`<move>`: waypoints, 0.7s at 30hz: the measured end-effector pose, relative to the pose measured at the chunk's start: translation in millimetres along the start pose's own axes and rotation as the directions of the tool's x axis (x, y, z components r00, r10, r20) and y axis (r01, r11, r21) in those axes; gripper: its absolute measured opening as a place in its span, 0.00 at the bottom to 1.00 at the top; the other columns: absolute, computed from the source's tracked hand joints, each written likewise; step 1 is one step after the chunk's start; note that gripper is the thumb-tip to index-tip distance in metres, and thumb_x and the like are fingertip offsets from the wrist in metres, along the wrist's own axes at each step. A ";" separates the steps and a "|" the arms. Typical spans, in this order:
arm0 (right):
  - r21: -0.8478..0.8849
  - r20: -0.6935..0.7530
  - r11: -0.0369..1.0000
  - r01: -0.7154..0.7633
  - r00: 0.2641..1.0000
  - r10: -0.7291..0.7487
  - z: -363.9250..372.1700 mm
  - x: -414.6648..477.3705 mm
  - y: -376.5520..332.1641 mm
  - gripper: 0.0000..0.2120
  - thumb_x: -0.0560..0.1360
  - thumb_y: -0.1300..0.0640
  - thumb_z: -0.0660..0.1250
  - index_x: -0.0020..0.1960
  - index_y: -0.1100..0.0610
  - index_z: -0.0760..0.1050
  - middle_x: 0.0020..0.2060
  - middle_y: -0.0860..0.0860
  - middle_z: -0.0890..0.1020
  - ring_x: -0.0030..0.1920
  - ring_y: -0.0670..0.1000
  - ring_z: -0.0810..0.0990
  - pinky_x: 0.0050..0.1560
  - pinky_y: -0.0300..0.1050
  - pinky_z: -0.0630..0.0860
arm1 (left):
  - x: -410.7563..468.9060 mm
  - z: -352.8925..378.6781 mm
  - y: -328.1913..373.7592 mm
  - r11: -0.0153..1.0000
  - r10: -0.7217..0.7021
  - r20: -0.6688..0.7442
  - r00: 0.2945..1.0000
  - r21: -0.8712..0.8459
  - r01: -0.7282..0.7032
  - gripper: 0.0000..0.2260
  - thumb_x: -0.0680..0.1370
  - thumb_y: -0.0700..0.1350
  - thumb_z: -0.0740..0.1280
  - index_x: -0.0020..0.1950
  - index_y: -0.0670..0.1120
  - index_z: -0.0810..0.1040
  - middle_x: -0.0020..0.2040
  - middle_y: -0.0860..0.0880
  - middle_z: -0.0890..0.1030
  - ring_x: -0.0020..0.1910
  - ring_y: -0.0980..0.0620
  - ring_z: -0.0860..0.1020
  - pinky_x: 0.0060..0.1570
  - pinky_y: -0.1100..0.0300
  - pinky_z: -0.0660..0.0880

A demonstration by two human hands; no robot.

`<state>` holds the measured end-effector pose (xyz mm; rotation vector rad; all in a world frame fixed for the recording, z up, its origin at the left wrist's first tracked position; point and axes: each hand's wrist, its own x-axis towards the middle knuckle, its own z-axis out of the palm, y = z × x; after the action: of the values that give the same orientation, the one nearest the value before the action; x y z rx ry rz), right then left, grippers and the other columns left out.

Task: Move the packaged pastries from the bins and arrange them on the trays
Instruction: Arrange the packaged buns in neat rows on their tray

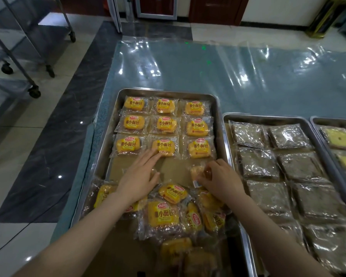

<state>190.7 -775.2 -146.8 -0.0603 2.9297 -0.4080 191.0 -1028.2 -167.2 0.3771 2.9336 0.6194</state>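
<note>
At the far left a wheeled rack stands on the tiled floor, well apart from the work. The tabletop lies under a clear plastic sheet and carries three steel trays side by side.

The left tray holds the bread packets, yellow-labelled and set in three rows of three. Each has its long axis running across the tray. Just nearer than the third row we see a bare strip of brown liner, which we take to be the fourth row, not yet filled. Nearer again, a loose pile of the same packets lies jumbled at the tray's near end.

The left hand reaches over that strip with its fingers straight. Its tips rest on the near edge of the third row's middle packet and it grips nothing; it seems to be nudging that packet square.

The right hand has its fingers curled around one packet. It holds this low over the strip's right end, just near of the third row's right packet. Its printed face is turned away from us.

The coming move turns on this: the open slot lies directly beneath the right hand. We judge that the packet needs turning label-up, long axis crosswise, before it is set down. The pile lies just beneath both wrists for the next pick.

To the right, the middle tray is filled with dark wrapped pastries. The right tray shows yellow cake slices. No bin is in view.
</note>
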 end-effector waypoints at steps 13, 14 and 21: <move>0.167 0.244 0.982 0.092 0.961 -0.132 7.8 -20.5 -14.0 0.31 0.68 0.46 0.73 0.68 0.42 0.66 0.64 0.45 0.73 0.63 0.51 0.71 0.61 0.53 0.72 | -33.5 11.9 -20.9 0.997 0.010 0.186 0.982 0.077 -0.024 0.28 0.80 0.48 0.57 0.71 0.60 0.42 0.75 0.56 0.38 0.72 0.54 0.35 0.68 0.52 0.32; 0.181 0.282 0.982 0.056 0.953 -0.106 8.3 -22.1 -14.5 0.33 0.66 0.46 0.74 0.68 0.42 0.65 0.60 0.45 0.75 0.58 0.49 0.74 0.56 0.52 0.75 | -34.3 12.0 -22.4 0.996 0.023 0.195 0.981 0.075 -0.038 0.29 0.80 0.47 0.58 0.72 0.61 0.41 0.75 0.56 0.38 0.72 0.54 0.35 0.68 0.52 0.32; 0.440 0.162 0.885 -0.155 0.983 0.091 -1.8 -18.6 -15.8 0.05 0.75 0.54 0.63 0.51 0.49 0.72 0.40 0.45 0.78 0.40 0.46 0.78 0.35 0.41 0.72 | -44.8 -0.3 -22.9 0.964 -0.113 0.129 0.985 -0.228 0.140 0.48 0.71 0.49 0.72 0.69 0.71 0.35 0.73 0.66 0.34 0.74 0.50 0.45 0.70 0.43 0.51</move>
<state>208.9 -788.7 -137.5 0.1554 2.6092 -1.0068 229.1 -1060.5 -173.5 0.1906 2.7078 0.8839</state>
